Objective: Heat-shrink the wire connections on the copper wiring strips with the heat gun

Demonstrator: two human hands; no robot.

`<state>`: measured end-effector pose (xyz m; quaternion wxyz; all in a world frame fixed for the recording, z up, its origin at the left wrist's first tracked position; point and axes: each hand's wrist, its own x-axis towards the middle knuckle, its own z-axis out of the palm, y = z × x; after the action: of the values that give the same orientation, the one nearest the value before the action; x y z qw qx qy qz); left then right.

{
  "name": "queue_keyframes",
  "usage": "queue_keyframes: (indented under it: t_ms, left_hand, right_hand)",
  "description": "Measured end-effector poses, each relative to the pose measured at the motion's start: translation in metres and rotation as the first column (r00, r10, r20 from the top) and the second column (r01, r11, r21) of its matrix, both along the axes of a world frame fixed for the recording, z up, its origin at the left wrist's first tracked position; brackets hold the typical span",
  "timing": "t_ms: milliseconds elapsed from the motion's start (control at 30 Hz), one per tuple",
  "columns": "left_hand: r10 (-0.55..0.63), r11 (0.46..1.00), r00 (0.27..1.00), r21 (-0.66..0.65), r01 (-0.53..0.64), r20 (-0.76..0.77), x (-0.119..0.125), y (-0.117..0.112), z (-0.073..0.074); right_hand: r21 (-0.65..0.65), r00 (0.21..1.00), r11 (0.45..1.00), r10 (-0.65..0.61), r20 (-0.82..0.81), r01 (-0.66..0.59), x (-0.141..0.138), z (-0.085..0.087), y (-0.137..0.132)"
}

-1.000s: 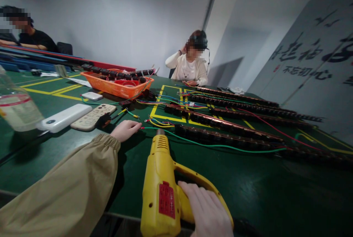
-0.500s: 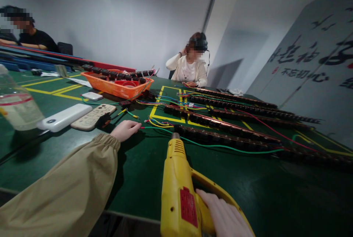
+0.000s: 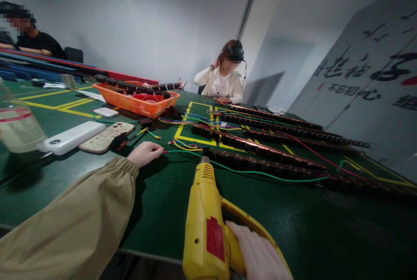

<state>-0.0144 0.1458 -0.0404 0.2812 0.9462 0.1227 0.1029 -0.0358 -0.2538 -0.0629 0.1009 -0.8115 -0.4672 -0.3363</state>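
My right hand (image 3: pixel 257 254) is wrapped around the handle of a yellow heat gun (image 3: pixel 205 223) at the table's near edge, its nozzle pointing away toward the wires. My left hand (image 3: pixel 145 153), in a tan sleeve, rests on the green table (image 3: pixel 163 193) with its fingers closed at the red-tipped end of a green wire (image 3: pixel 260 172). That wire runs right alongside several long dark terminal strips (image 3: pixel 267 158) with coloured wires.
A white power bank (image 3: pixel 70 137), a remote-like keypad (image 3: pixel 106 137) and a plastic bottle (image 3: pixel 16 123) lie at left. An orange basket (image 3: pixel 133 101) of parts sits farther back. One person (image 3: pixel 221 80) sits at the far end, another (image 3: pixel 32 41) at far left.
The heat gun has shifted to the right with my right hand and its nozzle has come nearer the green wire. My left hand has stayed where it was.
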Motion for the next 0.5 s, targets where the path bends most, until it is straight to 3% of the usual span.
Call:
queue_keyframes:
  t_ms: [100,233,500]
  left_hand:
    - [-0.019,1.0,1.0,-0.004,0.019,0.02,0.0,0.0,-0.001]
    - [-0.012,0.998,0.998,-0.056,0.015,0.062,0.0,0.0,-0.001]
    - [-0.015,0.999,0.998,-0.039,0.017,0.063,-0.002,-0.002,0.002]
  right_hand:
    - [0.023,0.999,0.999,0.038,0.016,-0.038,0.0,0.002,0.011]
    - [0.169,0.997,0.986,-0.002,-0.082,0.015,-0.008,0.001,0.028]
    - [0.21,0.99,0.977,-0.008,-0.139,0.038,-0.015,-0.002,0.045]
